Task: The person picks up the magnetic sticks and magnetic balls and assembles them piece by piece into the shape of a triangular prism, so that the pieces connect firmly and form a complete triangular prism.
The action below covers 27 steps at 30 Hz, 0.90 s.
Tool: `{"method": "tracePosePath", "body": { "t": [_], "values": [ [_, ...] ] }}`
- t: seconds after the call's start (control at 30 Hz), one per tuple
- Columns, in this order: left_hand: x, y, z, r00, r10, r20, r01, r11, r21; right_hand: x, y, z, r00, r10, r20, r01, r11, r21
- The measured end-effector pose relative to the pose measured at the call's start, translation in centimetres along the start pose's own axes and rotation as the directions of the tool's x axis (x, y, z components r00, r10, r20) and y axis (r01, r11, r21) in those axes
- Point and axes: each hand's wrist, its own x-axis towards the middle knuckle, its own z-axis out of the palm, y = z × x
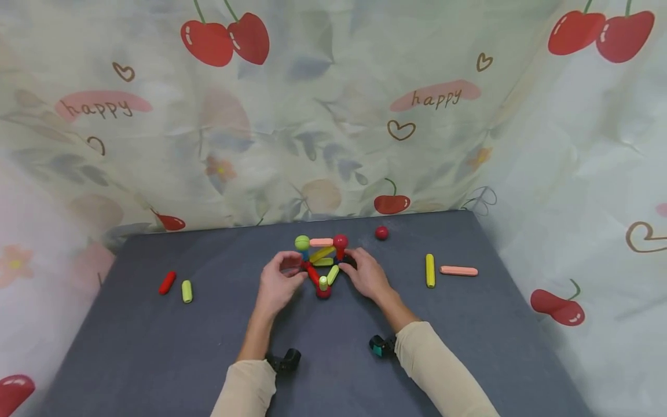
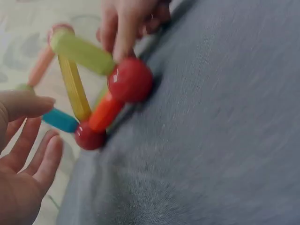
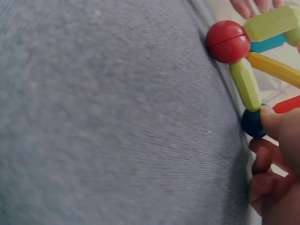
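Observation:
A frame of coloured rods and balls stands mid-table. Its base has a red ball in front, a red rod, a light green rod and a dark blue ball. Another light green rod rises from the front ball. A blue rod carries a green ball, joined by a pink rod to an upper red ball. A yellow rod slants between. My left hand is beside the blue rod, fingers spread. My right hand pinches the dark blue ball.
On the left lie a red rod and a short light green rod. To the right are a yellow rod and a pink rod. A loose red ball sits near the back edge, before the printed curtain.

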Motion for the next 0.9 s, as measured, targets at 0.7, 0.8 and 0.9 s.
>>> {"method": "tracePosePath", "body": {
  "t": [0.7,0.8,0.9],
  "values": [
    [4.0,-2.0,1.5,0.999,-0.030,-0.035,0.037,0.973,0.226,3.6,4.4,-5.1,0.972,0.150,-0.181,-0.163,0.985,-0.062],
    [4.1,-2.0,1.5,0.999,-0.036,-0.034,0.043,0.972,0.232,3.4,5.0,-5.3,0.979,0.155,-0.136,-0.167,0.982,-0.089],
    [4.1,-2.1,1.3,0.998,-0.047,-0.053,0.057,0.972,0.226,3.0,4.9,-5.3,0.984,0.134,-0.119,-0.146,0.984,-0.098]
  ]
}}
